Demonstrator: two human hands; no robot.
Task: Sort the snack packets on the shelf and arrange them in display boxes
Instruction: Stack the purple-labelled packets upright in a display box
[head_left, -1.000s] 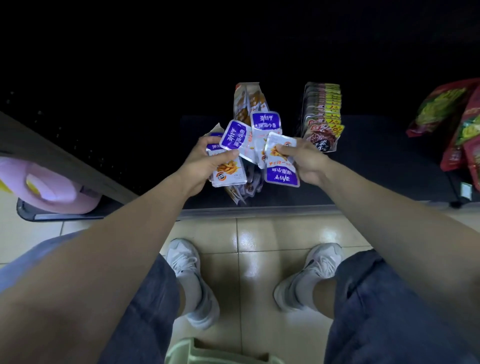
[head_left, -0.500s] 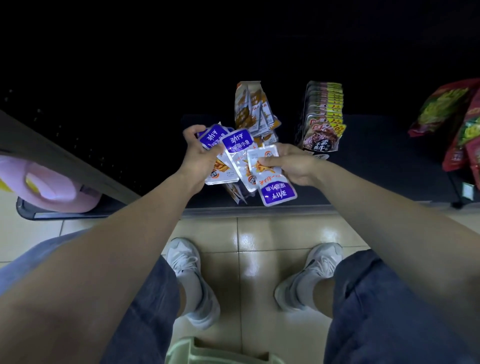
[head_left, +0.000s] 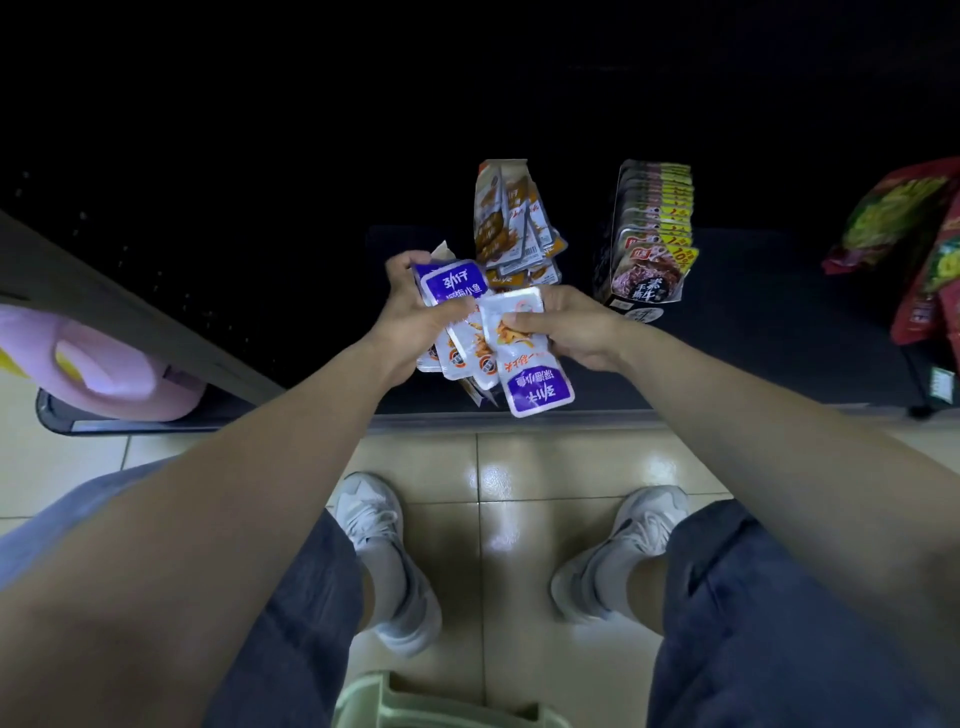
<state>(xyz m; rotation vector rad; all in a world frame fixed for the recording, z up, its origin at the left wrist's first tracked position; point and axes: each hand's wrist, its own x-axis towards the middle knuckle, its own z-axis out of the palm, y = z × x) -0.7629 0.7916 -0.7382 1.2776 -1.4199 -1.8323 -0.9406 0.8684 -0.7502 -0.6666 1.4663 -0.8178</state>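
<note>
Both hands are working over the dark shelf (head_left: 753, 343), just past its pale front edge. The left hand (head_left: 410, 322) is gripping a fanned bunch of small packets (head_left: 452, 283), fingers curled round the far side and thumb pressing across the glossy fronts. They are flat, rounded-corner sachets of shiny white film with a purple band at one end. The top one is showing its purple end pointing away from the person; the ones beneath are poking out towards the person, mostly covered.

The right hand (head_left: 571, 327) is pinching a single packet (head_left: 535, 389) of the same kind by its white end, thumb on top. Its long axis is running away-to-near, tilting slightly right, with the purple end hanging towards the person, and its white end is overlapping the bunch.

Behind the hands, a leaning cluster of brown-and-white sachets (head_left: 506, 218) is standing upright, splaying at the front. To the right, a dark display box (head_left: 649, 244) is holding a tight row of packets with yellow corners. Crinkly red bags (head_left: 914, 249) are being cut off at the right edge. The back of the shelf is lying in blackness, nothing readable there. A pale green plastic rim (head_left: 415, 701) is peeking in at the bottom, over glossy beige floor tiles (head_left: 519, 467).
</note>
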